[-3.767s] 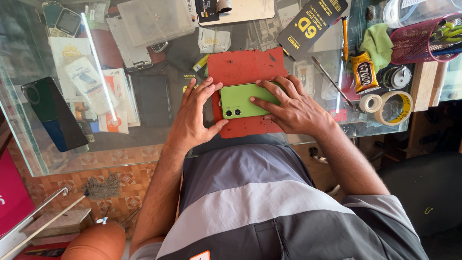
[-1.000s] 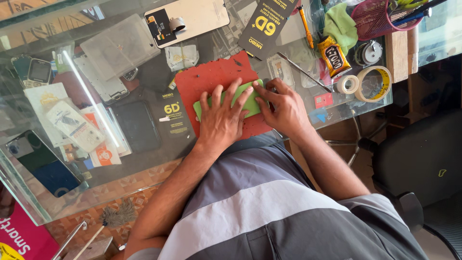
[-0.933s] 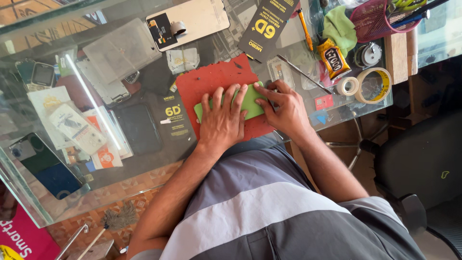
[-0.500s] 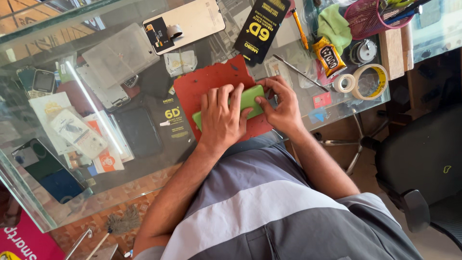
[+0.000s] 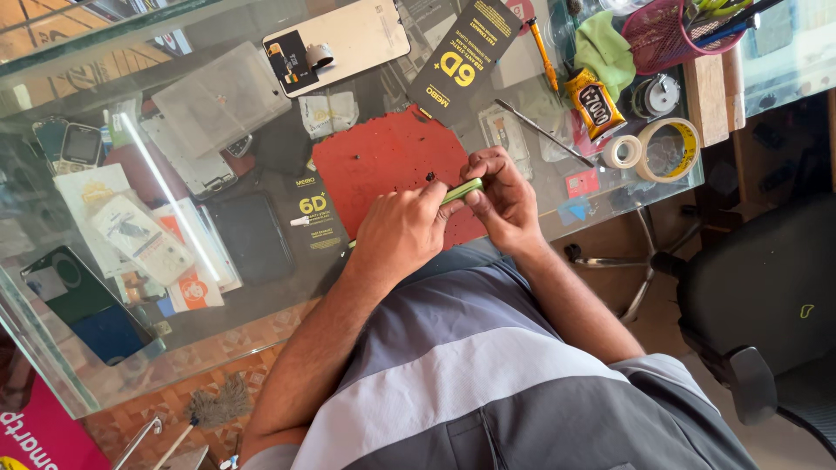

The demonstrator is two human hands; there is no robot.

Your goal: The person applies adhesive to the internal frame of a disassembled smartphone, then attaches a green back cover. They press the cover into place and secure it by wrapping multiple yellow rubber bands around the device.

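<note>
Green phone: I see the green phone (image 5: 461, 191) tipped up on its thin edge over the red work mat (image 5: 383, 165), near the mat's front edge, held between both hands.
Left hand: my left hand (image 5: 399, 233) is closed on the phone's near end, thumb and fingers pinching it.
Right hand: my right hand (image 5: 503, 193) is curled shut around the far end, fingertips pressing on the edge.
How it handles: I think it is light, flat and stiff. The back looks smooth, so it could slip. Its glass side could crack if it falls on the glass table (image 5: 78, 383).
Where to hold: I would hold it by the two long thin sides, not by the flat faces.
Hard to see: only a thin green strip of the phone shows; the hands cover the rest. I cannot tell which face points at me, or if anything small sits between the fingers.
Nearby: a tape roll (image 5: 669, 150), a yellow glue tube (image 5: 592, 104) and a black flat box (image 5: 466, 52) lie well apart from the hands.
</note>
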